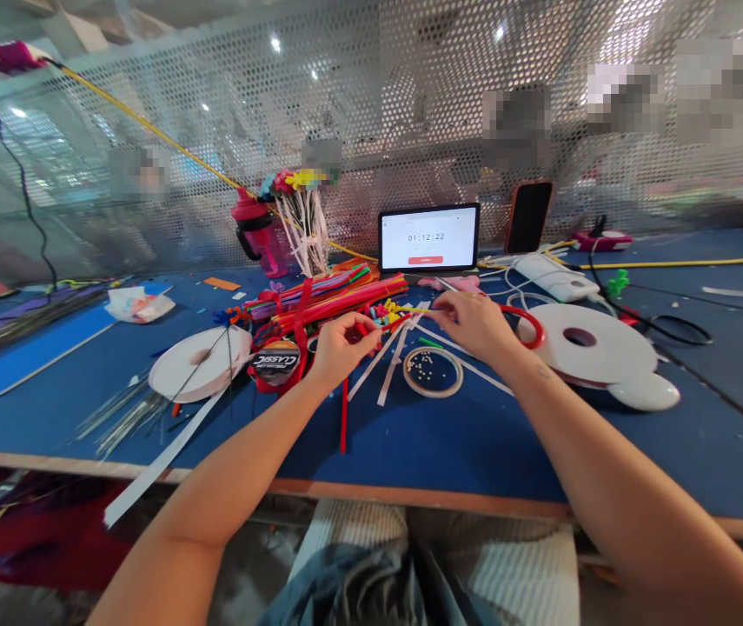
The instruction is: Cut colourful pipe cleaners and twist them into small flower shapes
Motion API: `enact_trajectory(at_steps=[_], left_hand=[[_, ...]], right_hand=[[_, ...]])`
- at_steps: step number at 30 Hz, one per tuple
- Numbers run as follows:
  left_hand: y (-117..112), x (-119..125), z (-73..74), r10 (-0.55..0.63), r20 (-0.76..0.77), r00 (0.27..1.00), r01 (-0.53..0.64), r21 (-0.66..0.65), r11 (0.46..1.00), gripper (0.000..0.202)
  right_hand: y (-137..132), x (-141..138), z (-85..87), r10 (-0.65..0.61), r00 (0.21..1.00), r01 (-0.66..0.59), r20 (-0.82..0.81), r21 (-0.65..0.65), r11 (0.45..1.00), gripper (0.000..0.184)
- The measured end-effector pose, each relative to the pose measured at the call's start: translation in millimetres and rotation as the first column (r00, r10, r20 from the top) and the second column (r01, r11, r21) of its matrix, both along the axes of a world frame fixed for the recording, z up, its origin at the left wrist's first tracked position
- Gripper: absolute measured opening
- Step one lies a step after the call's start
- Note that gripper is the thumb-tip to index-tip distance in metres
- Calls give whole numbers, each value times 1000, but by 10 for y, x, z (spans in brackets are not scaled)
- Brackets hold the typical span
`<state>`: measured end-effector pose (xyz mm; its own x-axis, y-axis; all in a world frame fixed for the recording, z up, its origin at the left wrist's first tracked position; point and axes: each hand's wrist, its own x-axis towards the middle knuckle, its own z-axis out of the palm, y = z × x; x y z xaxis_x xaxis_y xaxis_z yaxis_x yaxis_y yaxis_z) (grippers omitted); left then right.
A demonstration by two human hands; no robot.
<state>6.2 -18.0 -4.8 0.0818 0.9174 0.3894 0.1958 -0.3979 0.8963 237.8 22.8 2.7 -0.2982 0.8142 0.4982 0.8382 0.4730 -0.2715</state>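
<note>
My left hand (pixel 345 349) is closed over a red pipe cleaner (pixel 343 417), whose lower end hangs down towards the blue table (pixel 475 452). My right hand (pixel 475 326) pinches a yellow pipe cleaner (pixel 420 309) between its fingertips. Small multicoloured pipe cleaner pieces (pixel 388 315) lie between my hands. Below them sits a tape ring (pixel 433 372) holding small beads, with white strips (pixel 388 369) nearby. A red loop (pixel 528 323) shows beyond my right hand.
A large white tape roll (pixel 589 345) lies right, and a white ribbon roll (pixel 200 363) left. Pipe cleaner bundles (pixel 325 300) stand behind my hands. Further back are a tablet showing a timer (pixel 428 237), a phone (pixel 528 217), a pink bottle (pixel 259 233) and a perforated metal screen (pixel 397 96).
</note>
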Motion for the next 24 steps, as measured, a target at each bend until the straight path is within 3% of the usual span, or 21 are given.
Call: enact_trajectory(at_steps=[2, 5, 10, 14, 17, 21, 24], left_hand=[[38, -15, -10, 9, 96, 995, -4, -48, 999, 21], [72, -20, -20, 15, 229, 973, 10, -108, 994, 23], [89, -15, -31, -9, 349, 937, 68, -157, 985, 24], [93, -13, -49, -6, 400, 917, 96, -207, 974, 26], [102, -18, -62, -10, 457, 889, 133, -238, 962, 26], [134, -41, -71, -3, 571, 821, 204, -289, 935, 23], [157, -57, -72, 27, 636, 771, 223, -310, 924, 23]], right_hand=[[74, 141, -19, -159, 976, 170, 146, -67, 983, 27], [118, 258, -42, -160, 935, 226, 317, -184, 957, 33], [148, 390, -16, -327, 858, 379, 396, -59, 924, 37], [209, 512, -41, -329, 793, 497, 513, -231, 837, 44], [227, 528, -47, -344, 798, 527, 495, -296, 797, 42], [209, 514, 34, -507, 785, 600, 355, -236, 764, 47], [179, 478, 111, -525, 843, 538, 118, -211, 816, 51]])
